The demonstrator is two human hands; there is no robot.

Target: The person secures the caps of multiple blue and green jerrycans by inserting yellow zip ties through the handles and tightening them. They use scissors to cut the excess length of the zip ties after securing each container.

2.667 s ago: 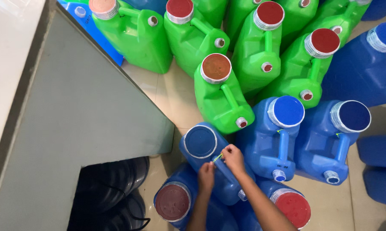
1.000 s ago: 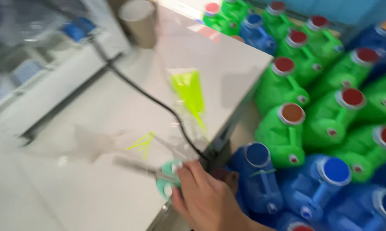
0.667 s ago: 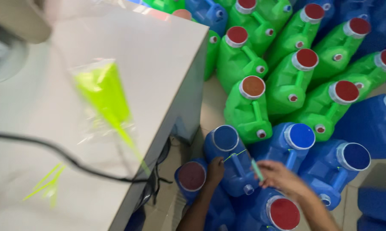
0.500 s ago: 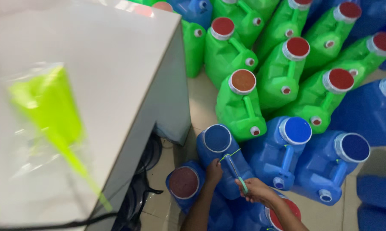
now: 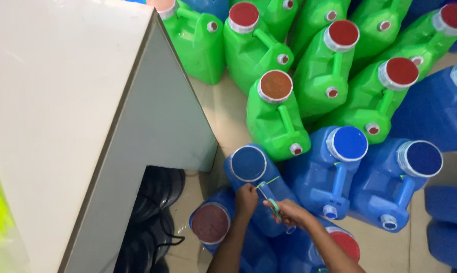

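Left hand [image 5: 246, 198]: I see it pinching the green tie [image 5: 267, 181] at the near blue jug [image 5: 258, 187].
Right hand [image 5: 289, 212]: closed around small scissors [image 5: 274, 207].
Progress: tie looks uncut.

The right hand [image 5: 289, 212] covers most of the small green-handled tool [image 5: 274, 207], so its kind and blade cannot be told. The blue jug's handle [image 5: 267, 193] lies partly under both hands. Both forearms and the red-capped jug [image 5: 345, 244] run off the bottom edge.
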